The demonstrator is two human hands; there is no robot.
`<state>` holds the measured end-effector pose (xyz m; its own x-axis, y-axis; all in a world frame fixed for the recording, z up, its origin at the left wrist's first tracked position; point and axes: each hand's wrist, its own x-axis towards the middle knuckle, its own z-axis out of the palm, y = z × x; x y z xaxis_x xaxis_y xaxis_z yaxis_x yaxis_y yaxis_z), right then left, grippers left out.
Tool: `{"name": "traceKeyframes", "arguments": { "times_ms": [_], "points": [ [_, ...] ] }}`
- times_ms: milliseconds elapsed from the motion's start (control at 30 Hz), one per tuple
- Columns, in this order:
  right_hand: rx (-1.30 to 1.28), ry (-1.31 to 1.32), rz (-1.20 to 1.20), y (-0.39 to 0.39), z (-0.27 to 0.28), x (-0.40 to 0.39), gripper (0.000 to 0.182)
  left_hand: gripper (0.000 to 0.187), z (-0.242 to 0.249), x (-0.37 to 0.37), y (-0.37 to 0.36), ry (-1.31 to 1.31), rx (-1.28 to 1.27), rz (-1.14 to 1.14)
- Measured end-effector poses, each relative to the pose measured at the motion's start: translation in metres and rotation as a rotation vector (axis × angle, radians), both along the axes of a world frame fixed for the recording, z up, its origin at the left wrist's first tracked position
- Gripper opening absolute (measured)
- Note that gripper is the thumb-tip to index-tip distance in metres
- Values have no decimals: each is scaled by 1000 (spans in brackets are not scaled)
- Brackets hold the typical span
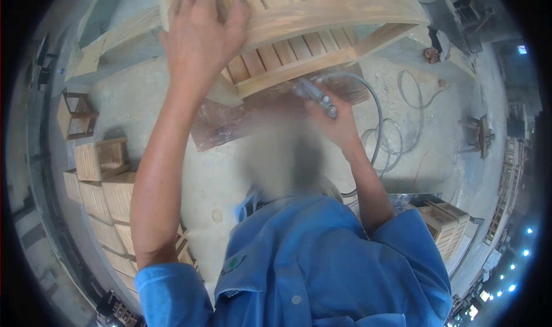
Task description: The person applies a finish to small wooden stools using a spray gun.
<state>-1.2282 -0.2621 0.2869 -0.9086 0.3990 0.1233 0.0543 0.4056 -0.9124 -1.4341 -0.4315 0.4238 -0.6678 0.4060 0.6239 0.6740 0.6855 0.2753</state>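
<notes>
A pale wooden slatted stool or small table (322, 14) is at the top of the view, with a lower slatted shelf (287, 54). My left hand (201, 34) grips its near left corner, fingers bent over the edge and thumb apart on the top. Below and right of the shelf, my right hand (336, 120) is closed around a silver spray gun (319, 97). A grey hose (378, 106) curves away from the gun, down toward my right side. The gun's front end is blurred, and part of my right fingers is hidden behind it.
Under the furniture lies a stained reddish-brown board (221, 123). Stacked wooden pieces (103, 195) stand at left, near a small stool frame (77, 115). Hose loops (397, 146) lie on the concrete floor at right. More slatted pieces (443, 223) are by my right elbow.
</notes>
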Motion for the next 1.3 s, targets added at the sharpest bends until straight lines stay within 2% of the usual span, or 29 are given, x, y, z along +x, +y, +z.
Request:
{"name": "traceKeyframes", "arguments": {
  "times_ms": [167, 200, 400, 600, 733, 800, 900, 1000, 1100, 1300],
  "points": [
    [-85, -117, -182, 56, 20, 30, 42, 50, -5, 3, 5, -55, 14, 33],
    [-82, -45, -220, 66, 17, 34, 48, 49, -6, 1, 4, -19, 9, 25],
    [-26, -5, -392, 106, 24, 59, 49, 50, -1, 2, -2, -9, -61, 50],
    [-40, -40, -264, 107, 33, 68, 47, 50, 7, 1, 8, -68, -35, 26],
    [78, 0, -104, 92, 36, 52, 47, 49, 14, 1, 9, -132, -27, -7],
    [180, 35, -72, 91, 32, 39, 47, 48, 14, 4, 6, -149, -38, 11],
    [86, 16, -67, 85, 41, 20, 49, 46, 13, 8, 2, -115, -4, -21],
    [198, 99, -95, 82, 54, 6, 49, 45, 16, 6, -3, -132, 11, -55],
    [104, -32, -62, 80, 60, 19, 50, 45, 18, 6, -8, -105, 8, -69],
    [204, 127, 21, 74, 42, 94, 51, 49, 21, 7, -2, -131, -50, -93]
  ]
}}
